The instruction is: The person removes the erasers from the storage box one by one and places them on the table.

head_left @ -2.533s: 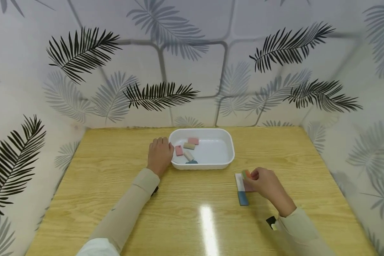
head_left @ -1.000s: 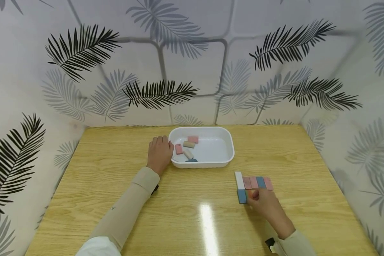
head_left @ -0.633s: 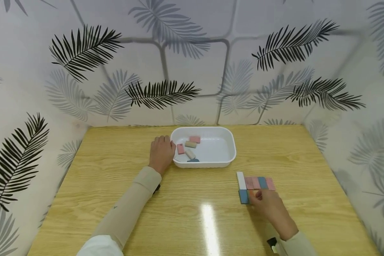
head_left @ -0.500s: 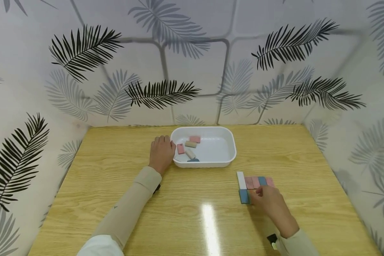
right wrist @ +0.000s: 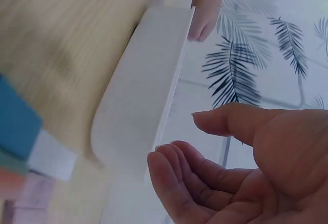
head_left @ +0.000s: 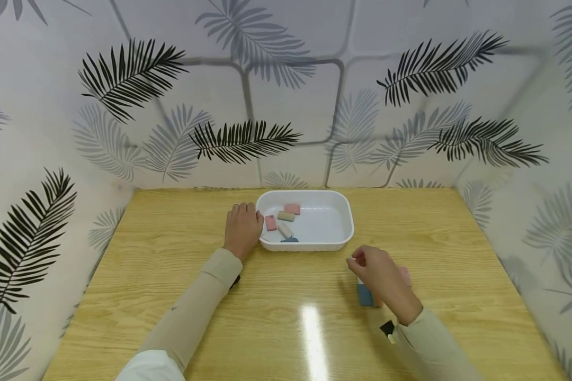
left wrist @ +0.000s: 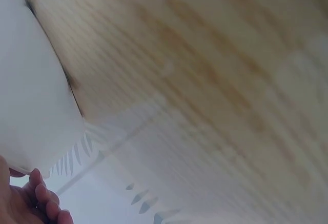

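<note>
A white plastic tray (head_left: 314, 246) stands at the back middle of the wooden table. My left hand (head_left: 243, 230) grips its left rim; in the left wrist view the thumb and fingers (left wrist: 38, 196) meet at the tray's edge. My right hand (head_left: 378, 272) hovers between the tray and a flat group of small blocks. Its thumb and fingers are apart in the right wrist view, with nothing between them. Of the group, a blue block (head_left: 364, 295), a green-and-orange block (head_left: 377, 299) and a pink block (head_left: 404, 275) show; a white block (right wrist: 51, 155) touches the blue one. The hand hides the others.
Inside the tray, toward its left side, lie pink blocks (head_left: 292, 209), tan cylinders (head_left: 286, 216) and a blue piece (head_left: 289, 240). A leaf-patterned cloth (head_left: 286, 95) encloses the table (head_left: 267, 317) at the back and sides.
My right hand put the green-and-orange block against the blue block in the front row and let go. It then moved up and left toward the tray. The left hand stayed on the rim.
</note>
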The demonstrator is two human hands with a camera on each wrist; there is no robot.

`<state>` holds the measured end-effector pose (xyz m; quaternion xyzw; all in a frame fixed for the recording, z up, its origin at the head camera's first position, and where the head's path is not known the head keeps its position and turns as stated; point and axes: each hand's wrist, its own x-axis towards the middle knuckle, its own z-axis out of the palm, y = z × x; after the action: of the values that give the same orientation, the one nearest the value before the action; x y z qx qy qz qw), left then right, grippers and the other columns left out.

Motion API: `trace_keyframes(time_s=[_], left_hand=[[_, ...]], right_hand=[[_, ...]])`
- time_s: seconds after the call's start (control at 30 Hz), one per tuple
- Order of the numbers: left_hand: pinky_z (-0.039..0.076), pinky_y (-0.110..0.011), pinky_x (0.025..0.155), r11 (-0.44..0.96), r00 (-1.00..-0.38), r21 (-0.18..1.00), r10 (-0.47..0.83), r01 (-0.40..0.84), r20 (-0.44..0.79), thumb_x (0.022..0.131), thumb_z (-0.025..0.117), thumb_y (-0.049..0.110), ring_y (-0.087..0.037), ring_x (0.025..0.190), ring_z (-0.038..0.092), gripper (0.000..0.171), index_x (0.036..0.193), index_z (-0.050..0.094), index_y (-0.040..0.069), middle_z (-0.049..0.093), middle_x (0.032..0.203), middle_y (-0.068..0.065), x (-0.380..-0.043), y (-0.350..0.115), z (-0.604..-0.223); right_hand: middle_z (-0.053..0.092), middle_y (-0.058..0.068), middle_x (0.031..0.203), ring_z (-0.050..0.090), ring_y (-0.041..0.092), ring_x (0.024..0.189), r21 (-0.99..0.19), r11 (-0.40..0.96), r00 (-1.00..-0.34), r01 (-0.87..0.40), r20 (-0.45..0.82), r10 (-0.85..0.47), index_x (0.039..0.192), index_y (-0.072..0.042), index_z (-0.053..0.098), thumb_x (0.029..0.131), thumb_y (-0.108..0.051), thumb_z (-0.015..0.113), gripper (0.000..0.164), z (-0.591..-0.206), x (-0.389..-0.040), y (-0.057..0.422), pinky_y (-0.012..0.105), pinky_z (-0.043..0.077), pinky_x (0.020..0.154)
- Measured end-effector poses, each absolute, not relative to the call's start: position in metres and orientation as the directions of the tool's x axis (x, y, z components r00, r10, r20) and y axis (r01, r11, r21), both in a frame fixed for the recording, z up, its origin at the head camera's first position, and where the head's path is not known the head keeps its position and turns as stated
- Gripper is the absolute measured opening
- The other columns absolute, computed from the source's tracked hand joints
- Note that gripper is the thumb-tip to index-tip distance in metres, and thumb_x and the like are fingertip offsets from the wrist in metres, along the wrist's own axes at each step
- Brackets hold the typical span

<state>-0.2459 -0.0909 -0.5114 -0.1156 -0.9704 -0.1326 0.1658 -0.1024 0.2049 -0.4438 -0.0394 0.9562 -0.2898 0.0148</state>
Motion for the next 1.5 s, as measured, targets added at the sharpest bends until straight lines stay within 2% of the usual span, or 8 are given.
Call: trace_keyframes(time_s=[0.17,0.33,0.63,0.97,1.2,1.5], left_hand=[[0.039,-0.042,0.073,0.941,-0.916,0.203,0.187,0.271,0.354,0.095,0.041,0.025,-0.031,0.086,0.049,0.030,0.093,0.056,-0.001,0.054,0.087,-0.014,-0.247,-0.092,-0.511],[0.039,-0.042,0.074,0.943,-0.924,0.203,0.187,0.264,0.334,0.095,0.041,0.025,-0.030,0.085,0.047,0.030,0.093,0.055,0.000,0.054,0.087,-0.014,-0.246,-0.091,-0.510],[0.039,-0.042,0.075,0.943,-0.920,0.191,0.196,0.271,0.339,0.096,0.040,0.025,-0.030,0.086,0.048,0.030,0.093,0.055,0.000,0.054,0.087,-0.014,-0.246,-0.092,-0.509],[0.039,-0.042,0.075,0.948,-0.930,0.192,0.185,0.255,0.319,0.096,0.041,0.025,-0.029,0.086,0.047,0.028,0.093,0.054,0.000,0.053,0.088,-0.013,-0.245,-0.092,-0.512],[0.039,-0.042,0.077,0.947,-0.922,0.182,0.192,0.264,0.336,0.096,0.039,0.026,-0.030,0.088,0.047,0.030,0.095,0.055,0.000,0.053,0.089,-0.014,-0.245,-0.091,-0.514],[0.039,-0.042,0.078,0.952,-0.923,0.168,0.189,0.256,0.334,0.097,0.037,0.026,-0.030,0.089,0.048,0.031,0.096,0.055,0.000,0.054,0.089,-0.014,-0.247,-0.092,-0.512]], right_hand=[[0.064,0.008,0.085,0.061,0.019,0.077,-0.570,0.803,-0.983,-0.176,0.057,-0.175,0.094,0.002,0.064,0.088,-0.016,0.059,0.019,-0.439,-0.129,0.182,0.034,0.050,0.068],[0.063,0.008,0.082,0.059,0.017,0.074,-0.535,0.819,-0.976,-0.208,0.055,-0.212,0.093,0.003,0.064,0.086,-0.016,0.064,0.020,-0.436,-0.155,0.160,0.032,0.050,0.067],[0.061,0.008,0.082,0.054,0.016,0.070,-0.520,0.834,-0.975,-0.184,-0.015,-0.224,0.094,0.003,0.063,0.085,-0.015,0.064,0.020,-0.441,-0.184,0.132,0.031,0.047,0.067],[0.058,0.007,0.079,0.050,0.016,0.068,-0.513,0.844,-0.966,-0.158,-0.095,-0.239,0.095,0.003,0.064,0.085,-0.015,0.063,0.021,-0.466,-0.213,0.108,0.030,0.044,0.065],[0.060,0.007,0.080,0.052,0.017,0.067,-0.517,0.847,-0.970,-0.120,-0.120,-0.210,0.089,0.002,0.064,0.084,-0.015,0.065,0.017,-0.474,-0.223,0.100,0.028,0.044,0.063],[0.062,0.009,0.086,0.053,0.017,0.068,-0.537,0.839,-0.964,-0.084,-0.168,-0.204,0.092,0.003,0.066,0.083,-0.015,0.068,0.021,-0.478,-0.231,0.095,0.027,0.044,0.061]])
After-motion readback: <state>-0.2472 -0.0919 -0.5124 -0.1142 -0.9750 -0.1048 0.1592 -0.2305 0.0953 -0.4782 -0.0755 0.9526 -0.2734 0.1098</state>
